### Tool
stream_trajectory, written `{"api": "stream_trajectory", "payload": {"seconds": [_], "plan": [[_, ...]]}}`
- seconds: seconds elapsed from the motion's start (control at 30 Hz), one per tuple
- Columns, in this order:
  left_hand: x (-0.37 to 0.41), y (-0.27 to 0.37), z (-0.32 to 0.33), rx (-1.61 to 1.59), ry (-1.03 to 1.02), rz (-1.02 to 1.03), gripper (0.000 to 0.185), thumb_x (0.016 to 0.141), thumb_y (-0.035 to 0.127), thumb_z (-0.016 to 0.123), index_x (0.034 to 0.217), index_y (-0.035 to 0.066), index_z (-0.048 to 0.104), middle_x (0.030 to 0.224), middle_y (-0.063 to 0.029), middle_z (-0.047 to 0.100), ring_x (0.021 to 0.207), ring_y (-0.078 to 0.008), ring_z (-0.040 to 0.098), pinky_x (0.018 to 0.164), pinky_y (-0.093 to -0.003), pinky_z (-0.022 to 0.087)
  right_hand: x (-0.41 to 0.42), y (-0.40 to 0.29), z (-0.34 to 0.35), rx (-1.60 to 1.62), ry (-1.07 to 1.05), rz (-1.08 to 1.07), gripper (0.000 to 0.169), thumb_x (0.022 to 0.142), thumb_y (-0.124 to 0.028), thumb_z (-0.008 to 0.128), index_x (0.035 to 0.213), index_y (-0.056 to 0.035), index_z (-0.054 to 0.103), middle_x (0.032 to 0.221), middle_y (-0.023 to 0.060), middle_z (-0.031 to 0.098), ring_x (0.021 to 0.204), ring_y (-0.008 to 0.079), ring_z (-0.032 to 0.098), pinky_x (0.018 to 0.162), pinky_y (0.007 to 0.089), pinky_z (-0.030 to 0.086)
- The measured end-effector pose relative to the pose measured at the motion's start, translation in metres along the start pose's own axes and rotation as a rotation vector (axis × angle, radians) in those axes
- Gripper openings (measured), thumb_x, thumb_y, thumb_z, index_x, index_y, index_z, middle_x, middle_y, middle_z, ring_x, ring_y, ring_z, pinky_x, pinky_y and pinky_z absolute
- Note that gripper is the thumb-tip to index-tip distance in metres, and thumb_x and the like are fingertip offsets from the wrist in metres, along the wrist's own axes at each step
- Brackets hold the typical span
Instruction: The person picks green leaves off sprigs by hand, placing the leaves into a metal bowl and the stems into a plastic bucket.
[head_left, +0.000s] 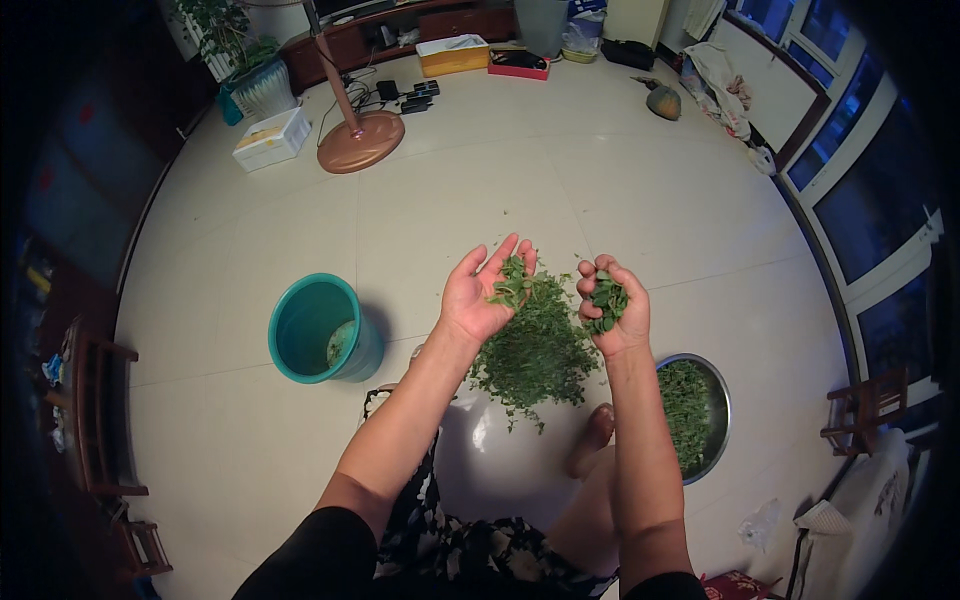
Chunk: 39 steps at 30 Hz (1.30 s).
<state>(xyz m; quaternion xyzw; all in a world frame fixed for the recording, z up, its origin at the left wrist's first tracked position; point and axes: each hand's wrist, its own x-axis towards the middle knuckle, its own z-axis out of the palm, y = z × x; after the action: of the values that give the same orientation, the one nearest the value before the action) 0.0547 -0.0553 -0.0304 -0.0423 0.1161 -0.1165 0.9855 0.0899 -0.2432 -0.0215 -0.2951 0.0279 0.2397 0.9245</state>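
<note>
My left hand (484, 294) is turned palm up with its fingers partly spread. A small green leafy sprig (513, 282) lies across those fingers. Curled around a thicker bunch of green leaves (608, 300) is my right hand (632, 315). Below and between both hands, a loose heap of leafy green stems (536, 352) is spread on the tiled floor. A round metal basin (724, 420), largely filled with cut greens (684, 412), stands by my right forearm, which hides part of it.
To the left stands a teal plastic bucket (367, 352) with some pale scraps inside. Farther off are a copper-coloured fan base (361, 141), a white foam box (274, 139) and a pumpkin-like gourd (664, 103). A small wooden chair (862, 412) stands at the right.
</note>
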Motion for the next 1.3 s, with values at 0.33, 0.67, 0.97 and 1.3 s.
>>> {"api": "stream_trajectory", "payload": {"seconds": [0.33,0.67,0.97,1.3], "plan": [[0.022,-0.013,-0.002,-0.044,-0.011,0.012,0.033,0.089,0.024,0.04,0.109,0.0,0.047,0.109,-0.016,0.051,0.101,-0.031,0.05,0.088,-0.0414,0.043,-0.003,0.023,0.002,-0.828,0.121,-0.175,0.012,0.08,-0.015,0.062,0.085,-0.0055,0.058,0.065,-0.0037,0.049,0.054,0.004,0.045,0.044,0.0175,0.035],[0.025,-0.011,-0.007,-0.012,0.053,0.01,0.035,0.088,0.027,0.039,0.11,0.001,0.048,0.11,-0.0158,0.052,0.101,-0.03,0.051,0.083,-0.0396,0.043,-0.012,-0.009,-0.004,-0.299,-0.048,-0.186,0.01,0.083,-0.01,0.053,0.09,-0.0032,0.053,0.081,0.0068,0.056,0.054,0.0116,0.049,0.049,0.0203,0.039],[0.02,-0.019,-0.003,0.163,-0.042,0.089,0.041,0.089,0.033,0.034,0.112,0.002,0.046,0.113,-0.0175,0.051,0.111,-0.0323,0.044,0.094,-0.0452,0.034,-0.01,0.027,0.012,-0.892,-0.061,-0.161,0.011,0.079,-0.005,0.056,0.088,-0.0039,0.049,0.071,0.0031,0.055,0.055,0.0084,0.052,0.051,0.0196,0.042],[0.016,-0.014,-0.002,0.057,-0.121,0.127,0.032,0.087,0.027,0.042,0.105,0.001,0.049,0.1,-0.0138,0.055,0.111,-0.0312,0.045,0.093,-0.0447,0.035,-0.009,0.014,0.013,-0.415,-0.111,-0.058,0.015,0.081,-0.012,0.058,0.091,-0.0062,0.048,0.074,0.0076,0.056,0.054,0.0116,0.051,0.046,0.0201,0.041]]}}
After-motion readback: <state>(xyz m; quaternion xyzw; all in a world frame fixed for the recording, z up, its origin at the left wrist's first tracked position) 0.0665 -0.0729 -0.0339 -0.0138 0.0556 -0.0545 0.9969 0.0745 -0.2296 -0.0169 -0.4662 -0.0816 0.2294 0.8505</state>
